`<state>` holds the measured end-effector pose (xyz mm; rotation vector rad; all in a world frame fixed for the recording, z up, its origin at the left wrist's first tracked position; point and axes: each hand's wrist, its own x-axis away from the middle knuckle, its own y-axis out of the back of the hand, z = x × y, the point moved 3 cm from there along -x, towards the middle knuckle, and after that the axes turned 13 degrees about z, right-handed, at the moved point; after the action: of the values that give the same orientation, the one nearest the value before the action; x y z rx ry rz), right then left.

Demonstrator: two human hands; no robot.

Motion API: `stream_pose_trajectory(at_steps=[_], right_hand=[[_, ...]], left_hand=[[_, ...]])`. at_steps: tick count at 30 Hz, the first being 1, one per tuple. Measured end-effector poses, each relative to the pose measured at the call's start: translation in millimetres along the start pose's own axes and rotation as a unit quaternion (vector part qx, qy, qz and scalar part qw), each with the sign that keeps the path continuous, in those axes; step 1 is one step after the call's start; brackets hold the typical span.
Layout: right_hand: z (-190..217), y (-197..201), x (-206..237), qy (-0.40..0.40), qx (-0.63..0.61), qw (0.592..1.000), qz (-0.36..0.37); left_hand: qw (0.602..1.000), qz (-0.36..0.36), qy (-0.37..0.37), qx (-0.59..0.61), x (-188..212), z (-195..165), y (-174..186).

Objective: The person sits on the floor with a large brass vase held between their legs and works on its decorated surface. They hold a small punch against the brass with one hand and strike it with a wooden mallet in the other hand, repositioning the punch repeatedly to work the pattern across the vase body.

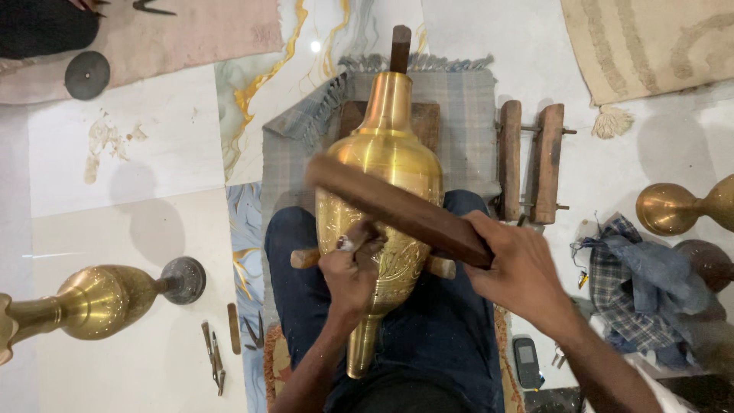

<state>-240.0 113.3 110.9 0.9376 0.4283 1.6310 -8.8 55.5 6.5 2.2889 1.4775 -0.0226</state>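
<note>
Head view, hand engraving of a brass vase. The brass vase [386,164] lies lengthwise across my lap at centre frame, neck toward the top, resting on a wooden block [419,121] over a grey fringed cloth [466,130]. My left hand [353,269] is closed around a small chisel [345,243], its tip set against the engraved band on the vase's lower belly. My right hand [514,264] grips one end of a dark wooden mallet [397,208], which slants across the vase above the chisel and looks blurred with motion. A wooden cross-peg [306,258] juts out on either side beneath the vase. In my judgement the step goes well if I hold the chisel steady on the pattern line, strike it squarely with light, even blows, and keep the vase from rolling between my thighs. A second brass vase [92,302] lies at lower left; spare tools [214,359] lie near it.
</note>
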Motion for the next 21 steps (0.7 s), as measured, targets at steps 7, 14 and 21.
stream_pose_trajectory(at_steps=[7,14,21], right_hand=[[-82.3,-117.6,16.0,-0.116,-0.442,0.879,-0.135],[-93.6,-134.4,41.0,-0.043,-0.268,0.935,-0.229],[-60.9,-93.8,28.8,-0.073,-0.25,0.949,-0.179]], left_hand=[[0.942,-0.026,0.081,0.325,-4.3,-9.1,1.2],[0.999,0.043,0.008,0.033,-18.8,-33.0,-14.3],[0.989,0.085,-0.01,-0.117,-19.4,-43.7,-12.6]])
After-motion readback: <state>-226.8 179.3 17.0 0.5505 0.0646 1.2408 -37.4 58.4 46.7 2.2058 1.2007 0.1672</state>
